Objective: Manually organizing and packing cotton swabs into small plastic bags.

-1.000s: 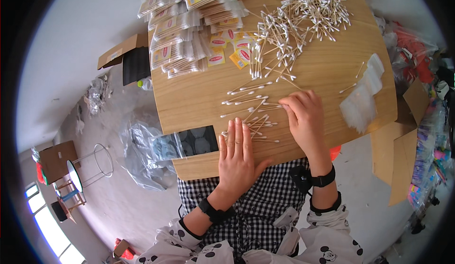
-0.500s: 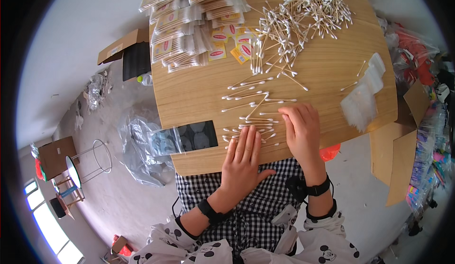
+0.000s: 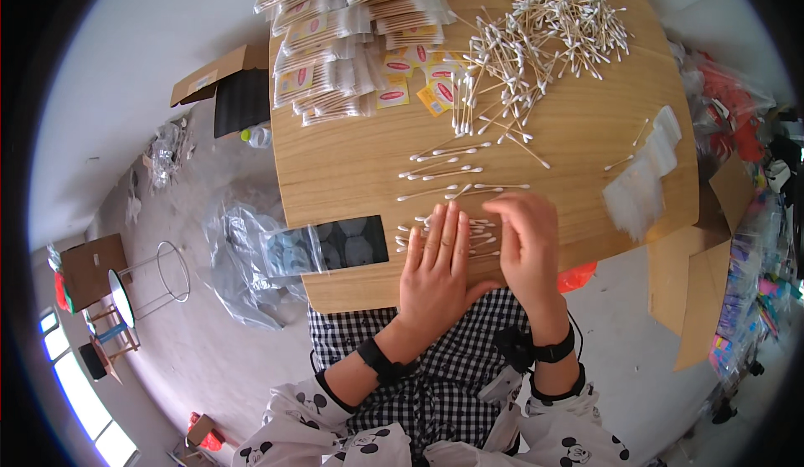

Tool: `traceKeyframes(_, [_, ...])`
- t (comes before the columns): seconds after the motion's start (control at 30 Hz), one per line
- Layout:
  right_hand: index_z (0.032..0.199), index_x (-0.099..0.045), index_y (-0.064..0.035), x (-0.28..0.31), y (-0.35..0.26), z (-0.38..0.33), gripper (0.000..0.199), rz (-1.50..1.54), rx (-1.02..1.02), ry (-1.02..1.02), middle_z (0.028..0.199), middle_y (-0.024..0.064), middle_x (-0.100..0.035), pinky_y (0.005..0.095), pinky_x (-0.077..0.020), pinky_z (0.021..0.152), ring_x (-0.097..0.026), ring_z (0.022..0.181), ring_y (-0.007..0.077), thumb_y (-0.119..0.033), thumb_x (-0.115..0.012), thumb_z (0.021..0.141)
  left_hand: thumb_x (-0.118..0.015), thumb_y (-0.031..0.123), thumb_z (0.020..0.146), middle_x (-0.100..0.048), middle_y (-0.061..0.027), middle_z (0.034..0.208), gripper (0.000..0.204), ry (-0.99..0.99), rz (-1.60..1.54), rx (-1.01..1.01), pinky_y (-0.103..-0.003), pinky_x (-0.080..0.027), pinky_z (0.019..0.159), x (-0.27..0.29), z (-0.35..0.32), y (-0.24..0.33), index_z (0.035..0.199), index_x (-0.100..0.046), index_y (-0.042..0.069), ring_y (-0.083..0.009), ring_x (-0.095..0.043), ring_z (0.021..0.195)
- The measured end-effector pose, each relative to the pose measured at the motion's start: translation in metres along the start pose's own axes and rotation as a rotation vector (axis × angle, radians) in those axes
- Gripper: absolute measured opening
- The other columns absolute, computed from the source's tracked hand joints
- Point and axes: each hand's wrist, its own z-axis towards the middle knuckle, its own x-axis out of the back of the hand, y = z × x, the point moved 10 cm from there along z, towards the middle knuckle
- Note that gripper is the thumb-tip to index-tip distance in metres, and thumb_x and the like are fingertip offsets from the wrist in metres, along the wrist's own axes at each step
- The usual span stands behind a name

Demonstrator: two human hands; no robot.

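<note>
My left hand (image 3: 435, 258) lies palm down with straight fingers over a small row of cotton swabs (image 3: 479, 234) near the table's front edge. The swabs' white tips show on both sides of its fingers. My right hand (image 3: 529, 237) stands curved at the right ends of that row, fingers bent leftward and apart from the thumb, with nothing visible between them. Beyond the hands, several loose cotton swabs (image 3: 440, 171) lie roughly crosswise. Farther back is a large heap of swabs (image 3: 544, 36).
Bagged swab packs (image 3: 327, 48) are stacked at the back left, beside yellow label cards (image 3: 394, 92). A black rectangular item (image 3: 356, 241) lies at the left front edge. Clear plastic bags (image 3: 632, 190) lie on the right. An open cardboard box (image 3: 691, 274) stands beside the table.
My right hand has drawn nearer to my left, and its fingers have come off the swab ends. The swabs under and beside the left hand are gathered closer together.
</note>
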Motion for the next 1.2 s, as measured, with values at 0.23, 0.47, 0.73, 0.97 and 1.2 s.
traceKeyframes(0.23, [0.101,-0.066,-0.0069,0.014,0.007,0.005,0.021,-0.138,-0.052,0.088,0.097,0.0064,-0.065,0.0386,-0.044,0.084,-0.058,0.094,0.0271,0.002,-0.064,0.082,-0.056,0.069,0.08,-0.028,-0.0262,0.155,0.106,-0.001,-0.037,0.0,-0.055,-0.019,0.117,0.0,0.004,-0.002,0.145,-0.031,-0.012,-0.0389,-0.023,0.147])
traceKeyframes(0.47, [0.085,-0.06,-0.0091,0.006,0.022,0.026,0.011,-0.219,0.054,0.029,0.082,0.0028,-0.059,0.0385,-0.0409,0.076,-0.055,0.085,0.0256,-0.003,-0.068,0.08,-0.06,0.066,0.079,-0.03,-0.0256,0.154,0.105,-0.01,-0.037,-0.013,-0.054,-0.021,0.117,0.001,0.001,-0.001,0.145,-0.031,-0.011,-0.0382,-0.024,0.146])
traceKeyframes(0.73, [0.085,-0.061,-0.0092,0.018,0.03,0.041,0.011,-0.273,0.054,0.041,0.084,0.0037,-0.06,0.0391,-0.0411,0.077,-0.055,0.086,0.0257,-0.004,-0.068,0.08,-0.061,0.064,0.08,-0.032,-0.0247,0.153,0.103,0.001,-0.02,-0.019,-0.054,-0.022,0.117,0.001,-0.006,-0.001,0.144,-0.033,-0.011,-0.0378,-0.027,0.145])
traceKeyframes(0.97, [0.086,-0.06,-0.0097,-0.001,0.004,0.016,0.011,-0.133,0.157,-0.073,0.085,0.0018,-0.06,0.0374,-0.0413,0.078,-0.055,0.086,0.0238,-0.002,-0.066,0.08,-0.059,0.066,0.081,-0.032,-0.0247,0.153,0.103,-0.002,-0.019,-0.019,-0.053,-0.023,0.117,0.002,-0.004,-0.001,0.144,-0.034,-0.012,-0.0377,-0.027,0.145])
traceKeyframes(1.2, [0.084,-0.06,-0.0087,0.011,0.025,0.037,0.01,-0.31,0.094,-0.047,0.083,0.0036,-0.06,0.0389,-0.0413,0.08,-0.055,0.087,0.0256,-0.001,-0.063,0.078,-0.06,0.064,0.081,-0.032,-0.0243,0.154,0.102,-0.005,-0.009,-0.027,-0.053,-0.023,0.117,0.001,-0.005,0.001,0.144,-0.033,-0.011,-0.037,-0.026,0.146])
